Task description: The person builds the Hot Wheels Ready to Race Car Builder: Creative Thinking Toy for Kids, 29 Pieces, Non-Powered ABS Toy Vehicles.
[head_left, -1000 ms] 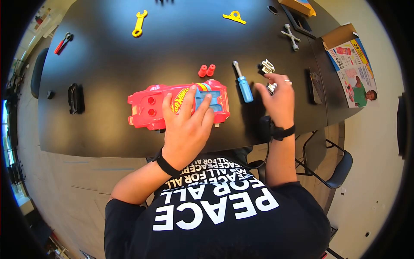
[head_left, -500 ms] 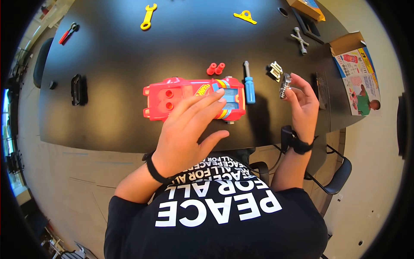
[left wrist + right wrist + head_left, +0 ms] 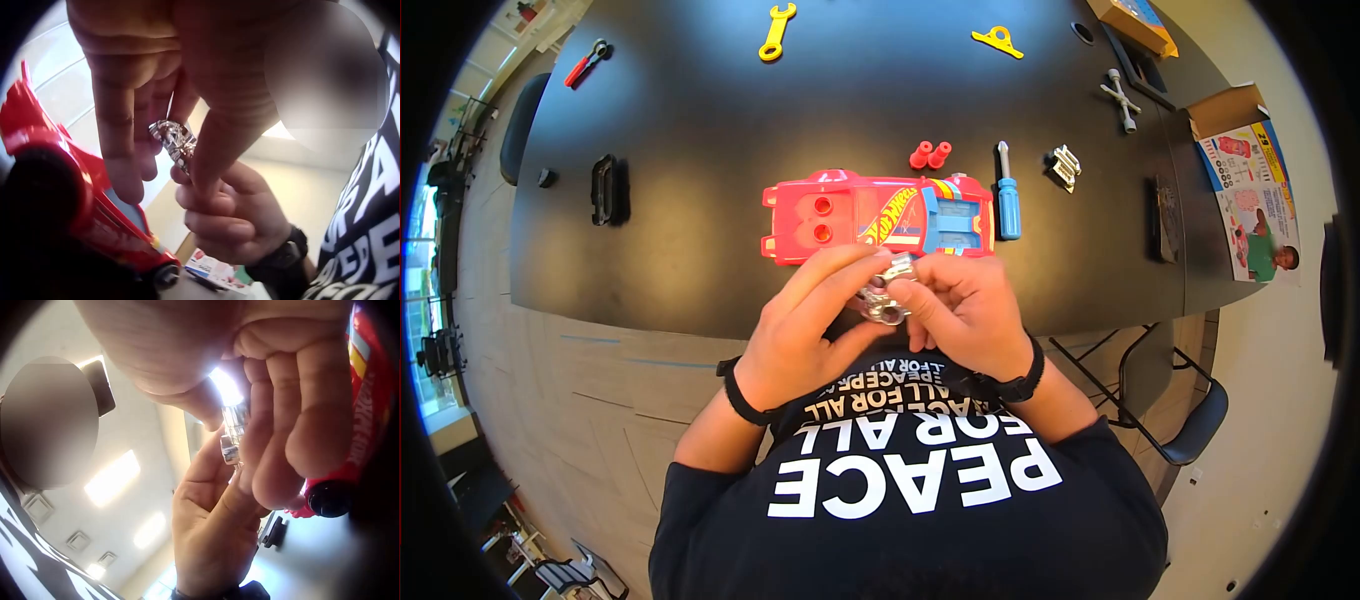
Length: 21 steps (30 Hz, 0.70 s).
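Observation:
A small shiny chrome toy car part (image 3: 885,309) is held in front of the person, at the table's near edge. My right hand (image 3: 975,308) pinches it between thumb and fingers. From the other side my left hand (image 3: 792,322) holds it too, fingers bent over its top. The left wrist view has the chrome part (image 3: 174,141) between the fingertips of both hands, and in the right wrist view its lower end (image 3: 231,450) meets the left fingertips. Just beyond the hands lies a red Hot Wheels toy car (image 3: 850,200) with a blue rear bed.
Near the car are two red pegs (image 3: 930,155), a blue screwdriver (image 3: 1008,200) and another chrome piece (image 3: 1063,167). Farther off lie a yellow wrench (image 3: 776,33), a yellow flat piece (image 3: 998,41), a grey cross wrench (image 3: 1121,100) and a black part (image 3: 605,190). A printed box (image 3: 1250,190) is at right.
My right hand has lifted a chrome part from the right and brought it to the middle. My left hand has come off the car and joined it on the part.

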Available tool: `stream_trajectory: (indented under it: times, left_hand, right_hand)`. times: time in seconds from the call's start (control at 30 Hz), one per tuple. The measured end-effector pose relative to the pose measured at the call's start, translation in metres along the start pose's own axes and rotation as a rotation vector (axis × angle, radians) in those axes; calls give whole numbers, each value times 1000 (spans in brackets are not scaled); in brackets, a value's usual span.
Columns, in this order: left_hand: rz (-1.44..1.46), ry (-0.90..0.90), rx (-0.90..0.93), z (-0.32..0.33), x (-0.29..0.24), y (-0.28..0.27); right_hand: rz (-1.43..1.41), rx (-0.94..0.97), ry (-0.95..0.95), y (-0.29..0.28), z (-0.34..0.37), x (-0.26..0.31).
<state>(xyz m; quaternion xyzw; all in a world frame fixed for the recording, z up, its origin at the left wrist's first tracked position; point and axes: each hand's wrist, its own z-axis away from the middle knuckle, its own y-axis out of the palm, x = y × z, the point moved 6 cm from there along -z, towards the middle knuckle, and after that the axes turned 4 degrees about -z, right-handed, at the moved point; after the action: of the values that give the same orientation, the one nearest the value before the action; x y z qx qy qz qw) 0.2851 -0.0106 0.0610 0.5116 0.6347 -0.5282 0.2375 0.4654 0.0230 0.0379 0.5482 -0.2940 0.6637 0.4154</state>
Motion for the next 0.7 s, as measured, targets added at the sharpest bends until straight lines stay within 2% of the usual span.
stream_trajectory:
  times: [0.07,0.1,0.13,0.2,0.27,0.43,0.6,0.67,0.7]
  left_hand:
    - [-254,61,-10,2,6,-10]
    - [-223,-27,-44,1,10,-22]
    - [-218,-1,-107,-5,15,-34]
    - [-286,4,-104,-18,18,-55]
    - [-341,46,-17,-28,30,-63]
    - [-379,78,136,-43,49,-55]
    - [-333,82,133,-42,55,-55]
    - [-301,79,117,-39,59,-52]
    - [-281,59,91,-39,59,-51]
  right_hand:
    - [-64,39,-19,8,-1,-6]
    - [-10,5,-91,7,-1,-4]
    - [45,-30,-161,7,-1,-2]
    - [80,-47,-218,-4,-3,0]
    - [274,-109,-413,-19,0,4]
    - [294,-244,-321,-53,7,-4]
    - [211,-352,-324,-75,12,1]
    - [388,-403,-407,-85,3,17]
    - [495,-389,-334,-89,-3,23]
